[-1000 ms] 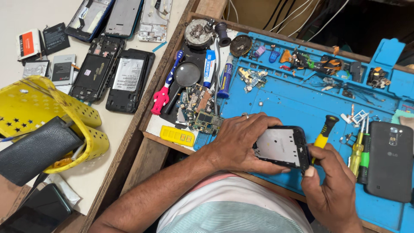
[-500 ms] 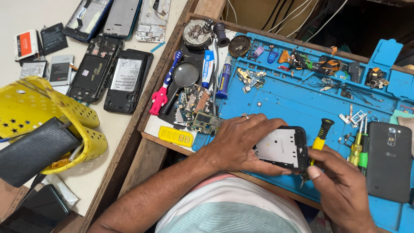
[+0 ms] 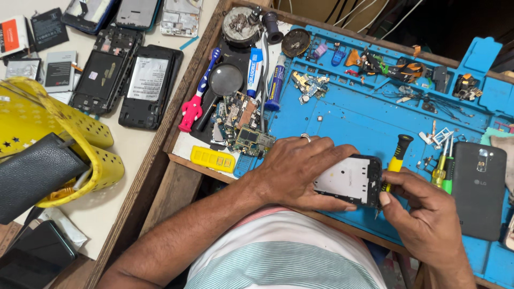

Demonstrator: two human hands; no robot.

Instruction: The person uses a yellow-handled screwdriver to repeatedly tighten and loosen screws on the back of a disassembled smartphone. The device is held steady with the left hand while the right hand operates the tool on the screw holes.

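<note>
Right hand point(image 3: 423, 214) shifted closer, fingers clamped on yellow-handled screwdriver point(image 3: 395, 160), tip apparently at phone frame point(image 3: 350, 181) edge. Left hand point(image 3: 297, 171) palm-down, gripping frame near blue mat point(image 3: 353, 112) front edge.

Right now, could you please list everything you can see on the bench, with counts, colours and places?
Phone frame: one, black with pale inner plate, on blue mat.
Yellow-handled screwdriver: one, at frame's right edge.
Blue work mat: one, in wooden tray.
Black phone: one, mat's right.
Magnifying glass: one, black, tray's left.
Pink-handled toothbrush: one, beside magnifier.
Yellow perforated basket: one, left.
Left hand: holds frame.
Right hand: holds screwdriver.
</note>
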